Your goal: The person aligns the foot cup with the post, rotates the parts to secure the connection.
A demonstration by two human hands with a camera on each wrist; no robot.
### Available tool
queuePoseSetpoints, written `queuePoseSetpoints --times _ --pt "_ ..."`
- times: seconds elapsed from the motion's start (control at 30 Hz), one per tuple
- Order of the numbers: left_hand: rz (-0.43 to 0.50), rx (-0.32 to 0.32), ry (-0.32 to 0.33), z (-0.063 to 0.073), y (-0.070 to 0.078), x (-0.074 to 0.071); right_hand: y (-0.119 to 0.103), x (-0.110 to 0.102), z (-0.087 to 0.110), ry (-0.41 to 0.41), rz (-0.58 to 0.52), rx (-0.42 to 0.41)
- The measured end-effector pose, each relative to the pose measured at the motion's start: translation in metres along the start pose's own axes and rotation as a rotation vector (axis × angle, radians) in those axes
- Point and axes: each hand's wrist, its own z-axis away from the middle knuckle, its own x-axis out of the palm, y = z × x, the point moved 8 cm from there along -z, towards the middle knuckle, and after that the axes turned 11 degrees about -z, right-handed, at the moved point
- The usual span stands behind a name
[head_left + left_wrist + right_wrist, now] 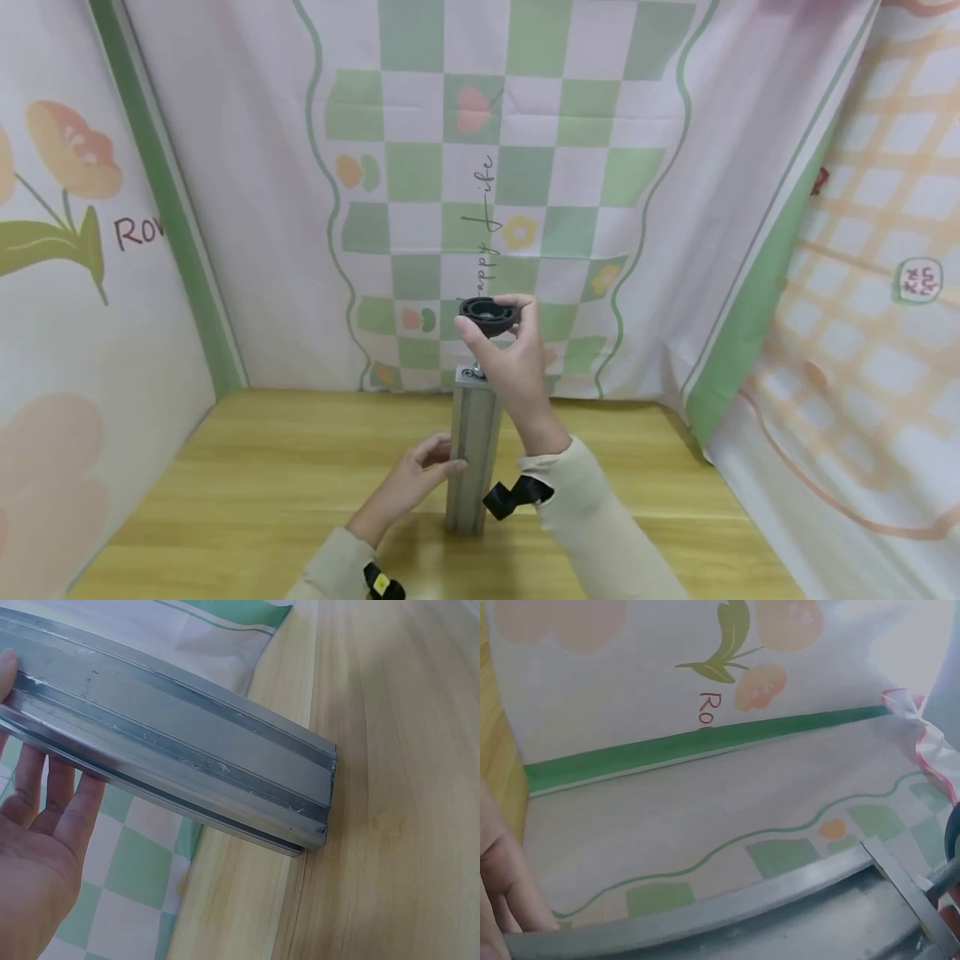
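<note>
A grey metal profile point(474, 454) with long grooves stands upright on the wooden table. My left hand point(408, 483) grips it around its middle, thumb at the front edge; in the left wrist view, several fingers of the left hand point(37, 877) lie along one side of the profile point(172, 727). Above its top, my right hand point(517, 367) pinches a black round levelling foot point(487, 317) by the rim. The foot's threaded stem runs down to a flat end plate point(472, 377) on the profile. At the right wrist view's edge, the plate point(907, 892) shows beside the stem.
The wooden table point(300, 467) reaches back to a hanging cloth with green checks point(412, 175). Printed cloths also hang at the left point(67, 333) and right point(855, 400). A black strap point(517, 496) sits around the right wrist.
</note>
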Motion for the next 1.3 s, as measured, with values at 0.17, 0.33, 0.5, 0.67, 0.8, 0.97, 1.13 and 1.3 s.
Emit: queuePoseSetpoints --times 0.17,0.33,0.5,0.67,0.8,0.97,1.13,1.3 --pt "0.004 0.01 -0.001 -0.001 0.001 -0.001 -0.006 0.004 0.003 0.067 0.036 -0.06" --pt "0.001 0.005 -0.006 0.0 0.001 0.0 -0.005 0.003 0.005 0.065 0.013 -0.079" --pt "0.0 0.009 -0.003 0.0 0.0 0.0 0.004 -0.001 0.006 -0.001 -0.049 -0.012" --pt "-0.003 0.008 -0.002 -0.001 -0.001 0.0 0.016 0.0 0.0 -0.169 -0.246 0.104" --pt "-0.005 0.004 0.003 -0.001 -0.002 -0.001 0.02 0.006 -0.005 -0.346 -0.39 0.159" --pt "-0.024 -0.005 0.002 0.001 -0.003 -0.001 0.02 0.009 -0.006 -0.476 -0.522 0.201" --pt "-0.028 -0.009 0.005 0.002 -0.003 -0.001 0.021 0.008 -0.007 -0.485 -0.611 0.241" --pt "-0.04 -0.006 0.012 0.001 -0.001 -0.001 0.02 0.005 -0.009 -0.462 -0.63 0.242"
